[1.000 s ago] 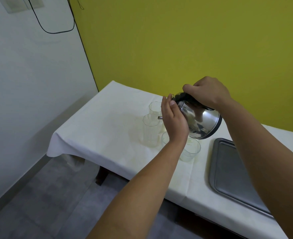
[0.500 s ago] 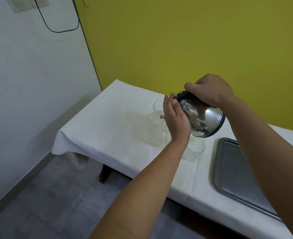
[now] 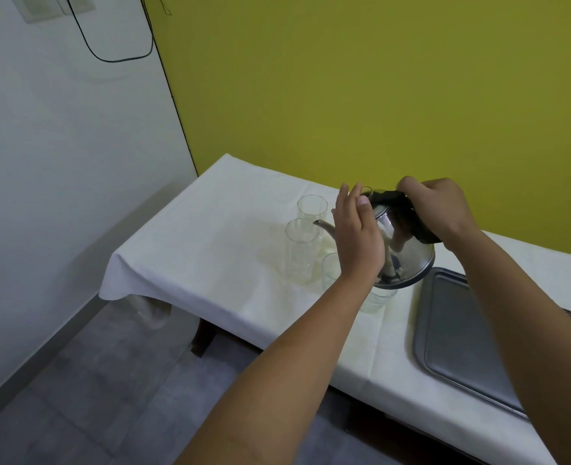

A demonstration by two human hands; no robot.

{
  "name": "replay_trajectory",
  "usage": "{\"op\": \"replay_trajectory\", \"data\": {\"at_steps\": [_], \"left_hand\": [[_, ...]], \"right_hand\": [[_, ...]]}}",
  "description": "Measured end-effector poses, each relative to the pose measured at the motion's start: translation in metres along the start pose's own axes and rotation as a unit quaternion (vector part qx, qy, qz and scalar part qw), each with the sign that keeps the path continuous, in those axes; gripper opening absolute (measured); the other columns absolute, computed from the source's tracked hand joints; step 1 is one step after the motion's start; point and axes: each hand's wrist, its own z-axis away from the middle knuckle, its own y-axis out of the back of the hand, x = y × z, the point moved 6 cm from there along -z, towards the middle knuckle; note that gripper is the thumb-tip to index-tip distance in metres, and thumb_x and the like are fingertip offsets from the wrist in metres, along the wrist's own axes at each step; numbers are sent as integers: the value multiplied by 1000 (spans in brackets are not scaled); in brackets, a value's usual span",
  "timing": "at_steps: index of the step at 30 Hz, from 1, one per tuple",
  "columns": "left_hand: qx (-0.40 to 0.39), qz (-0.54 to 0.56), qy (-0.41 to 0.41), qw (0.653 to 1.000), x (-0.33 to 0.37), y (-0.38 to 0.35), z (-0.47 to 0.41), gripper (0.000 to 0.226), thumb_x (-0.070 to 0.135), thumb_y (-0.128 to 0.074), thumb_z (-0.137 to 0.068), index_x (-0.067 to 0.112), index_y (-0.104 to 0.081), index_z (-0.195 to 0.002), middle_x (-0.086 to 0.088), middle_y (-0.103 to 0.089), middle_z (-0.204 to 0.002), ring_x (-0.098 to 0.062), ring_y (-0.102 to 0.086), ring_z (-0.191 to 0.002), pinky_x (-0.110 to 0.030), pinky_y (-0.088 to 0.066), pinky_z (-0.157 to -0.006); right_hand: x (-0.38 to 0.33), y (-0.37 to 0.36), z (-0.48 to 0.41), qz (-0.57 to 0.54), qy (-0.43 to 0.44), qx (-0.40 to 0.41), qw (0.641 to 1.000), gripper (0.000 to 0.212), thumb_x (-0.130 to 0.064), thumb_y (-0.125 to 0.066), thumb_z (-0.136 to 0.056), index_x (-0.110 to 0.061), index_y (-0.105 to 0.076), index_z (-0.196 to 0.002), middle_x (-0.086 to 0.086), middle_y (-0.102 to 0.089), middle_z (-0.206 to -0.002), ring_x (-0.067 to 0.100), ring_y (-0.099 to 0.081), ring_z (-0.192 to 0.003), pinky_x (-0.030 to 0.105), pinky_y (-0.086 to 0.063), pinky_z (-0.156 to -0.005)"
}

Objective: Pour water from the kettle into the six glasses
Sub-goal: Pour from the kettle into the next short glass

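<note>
A shiny steel kettle with a black handle hangs tilted to the left over the white table. My right hand grips the handle from above. My left hand rests flat against the kettle's lid side, fingers apart. The spout points over a tall clear glass. A second tall glass stands just behind it. Two shorter glasses show partly: one beside my left wrist, one under the kettle. Other glasses are hidden by my hands.
A grey metal tray lies on the table to the right of the glasses. A yellow wall runs behind the table, a white wall with a black cable to the left. Grey floor lies below the table's front edge.
The kettle has tipped further left, and its spout now shows past my left hand, over the front tall glass. Both hands stay on the kettle.
</note>
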Motion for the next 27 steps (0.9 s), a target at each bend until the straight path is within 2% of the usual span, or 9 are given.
{"op": "replay_trajectory", "data": {"at_steps": [4, 9, 12, 14, 16, 19, 21, 23, 27], "left_hand": [[-19, 2, -13, 1000, 8, -5, 0, 42, 30, -25, -102, 21, -46, -137, 2, -27, -157, -13, -21, -145, -47, -17, -119], [-45, 11, -17, 999, 14, -11, 1, 39, 27, -28, -103, 18, -47, -136, 0, -27, -157, -11, -22, -144, -44, -18, -119], [-77, -8, -38, 996, 20, -17, 2, 39, 25, -28, -103, 17, -47, -136, -1, -28, -156, -11, -21, -144, -40, -12, -121], [-93, -28, -55, 994, 24, -21, 3, 39, 23, -27, -104, 14, -47, -135, -3, -29, -156, -11, -21, -144, -32, -4, -122], [-89, -31, -54, 994, 24, -21, 3, 38, 22, -27, -103, 13, -49, -134, -3, -31, -155, -12, -22, -144, -29, -2, -121], [-51, -10, -34, 998, 16, -15, 2, 38, 24, -29, -103, 15, -50, -133, -2, -34, -154, -13, -25, -143, -41, -13, -121], [-20, 3, -27, 999, 12, -8, 1, 39, 25, -29, -102, 15, -49, -134, -3, -34, -153, -14, -28, -142, -45, -20, -118], [4, 21, -16, 1000, 8, -3, -1, 39, 24, -29, -103, 14, -49, -134, -4, -36, -152, -14, -29, -142, -39, -23, -118], [40, 63, 19, 997, 1, 6, -2, 38, 22, -28, -103, 14, -47, -135, -3, -41, -149, -13, -32, -140, -14, -29, -105]], "right_hand": [[10, 6, 2, -61, -6, 22, 998, 36, -38, -55, -81, -12, -38, -62, 5, -29, -56, 22, -27, -60, 36, -23, -57], [22, 9, 4, -114, -37, 43, 992, 35, -38, -55, -81, -15, -37, -62, 5, -29, -60, 21, -27, -55, 34, -22, -55], [34, 11, 7, -156, -65, 57, 984, 33, -43, -55, -75, -14, -41, -67, 6, -30, -62, 21, -27, -53, 34, -21, -55], [40, 12, 10, -178, -71, 61, 980, 31, -42, -55, -74, -16, -40, -66, 4, -28, -60, 19, -25, -50, 33, -19, -53], [37, 13, 12, -179, -63, 61, 980, 30, -41, -56, -76, -18, -39, -66, 3, -29, -58, 18, -26, -49, 32, -20, -53], [23, 12, 6, -121, -34, 45, 991, 37, -35, -56, -85, -15, -39, -59, -1, -36, -43, 15, -32, -42, 31, -24, -50], [8, 11, 1, -58, -2, 38, 998, 41, -36, -56, -85, -13, -36, -57, 2, -32, -46, 21, -31, -50, 33, -24, -54], [-8, 9, -4, 15, 23, 34, 999, 43, -40, -57, -83, -14, -34, -58, 7, -29, -57, 23, -26, -59, 38, -24, -58], [-33, -3, -11, 134, 48, 2, 990, 45, -45, -56, -83, -12, -37, -58, 8, -31, -58, 25, -28, -57, 35, -24, -55]]}}
